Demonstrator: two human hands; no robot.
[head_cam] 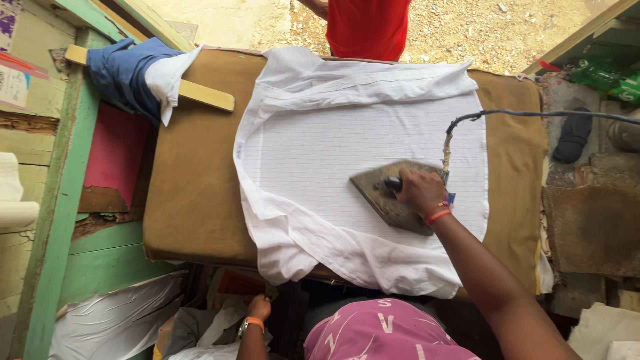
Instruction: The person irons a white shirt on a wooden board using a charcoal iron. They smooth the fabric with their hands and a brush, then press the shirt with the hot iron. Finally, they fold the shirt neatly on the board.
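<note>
Desk, padded w/ brown cloth, takes up most of the view, green wooden frame along its left side. White pinstriped shirt lies spread flat over the desk's middle & right part, collar end toward the far edge, hem hanging over the near edge. Dark, worn metal iron sits on the shirt toward the desk's right side, nose pointing left; its cord runs up from the back end & off past the right edge. Right hand is on top of the iron, fingers wrapped tight round the black handle; orange band at the wrist. Left hand is down below the near edge, w/ a wristwatch, fingers curled in among light plastic bags; can't tell if they actually hold anything. At the far left corner a folded blue garment w/ a white piece tucked in rests over a flat wooden stick. Beyond the far edge stands another person in a red top. Green plastic bottles lie off past the far right corner.
</note>
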